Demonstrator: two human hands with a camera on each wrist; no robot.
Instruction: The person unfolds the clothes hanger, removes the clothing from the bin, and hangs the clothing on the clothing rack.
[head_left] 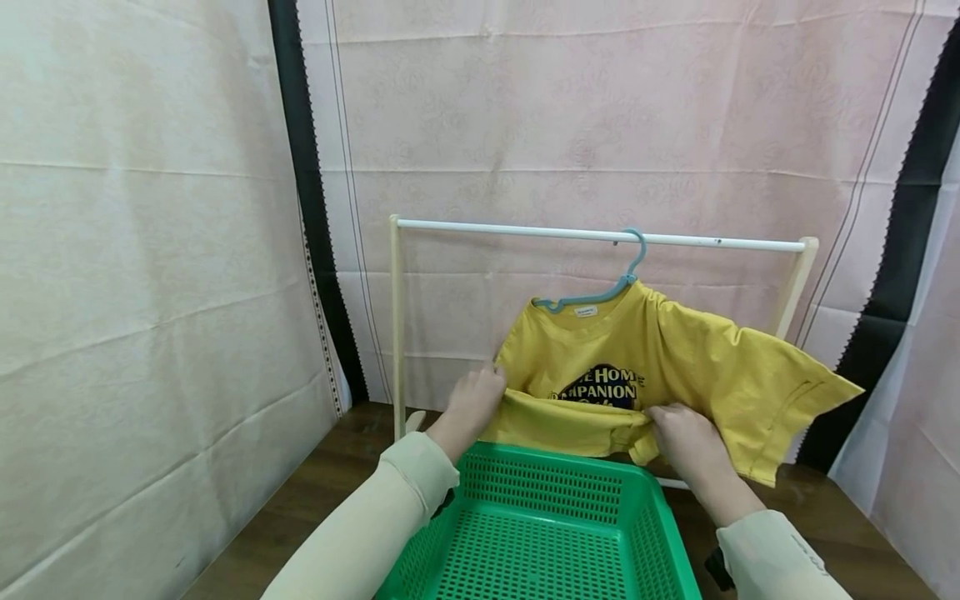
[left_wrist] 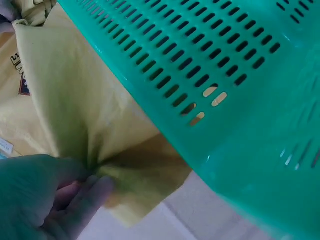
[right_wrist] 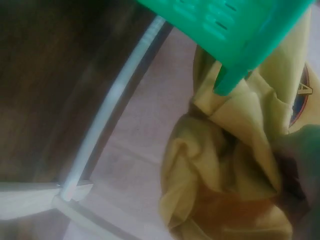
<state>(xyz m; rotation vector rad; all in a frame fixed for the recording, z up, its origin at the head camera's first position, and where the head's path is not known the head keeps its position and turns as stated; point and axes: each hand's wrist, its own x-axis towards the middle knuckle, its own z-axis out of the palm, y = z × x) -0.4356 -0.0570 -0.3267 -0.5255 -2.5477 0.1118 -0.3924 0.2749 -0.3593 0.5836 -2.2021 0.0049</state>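
A yellow T-shirt (head_left: 592,354) with a dark printed patch hangs on a blue hanger (head_left: 600,296), which is hooked over a white rail. My left hand (head_left: 474,404) pinches the shirt at its left side, and in the left wrist view the cloth gathers in creases between thumb and fingers (left_wrist: 82,200). Lower on the right, my right hand (head_left: 690,442) grips the folded-up hem near the middle of the shirt. The right sleeve spreads out beyond that hand. In the right wrist view the right hand (right_wrist: 302,170) is mostly cut off at the edge, beside bunched yellow cloth (right_wrist: 215,165).
A green perforated basket (head_left: 540,533) stands in front of the rack, beneath both forearms. The rack's white rail (head_left: 510,229) runs between two cream posts (head_left: 397,325). Brown wooden table (head_left: 300,508) lies under everything, with pale cloth curtains (head_left: 165,275) around it.
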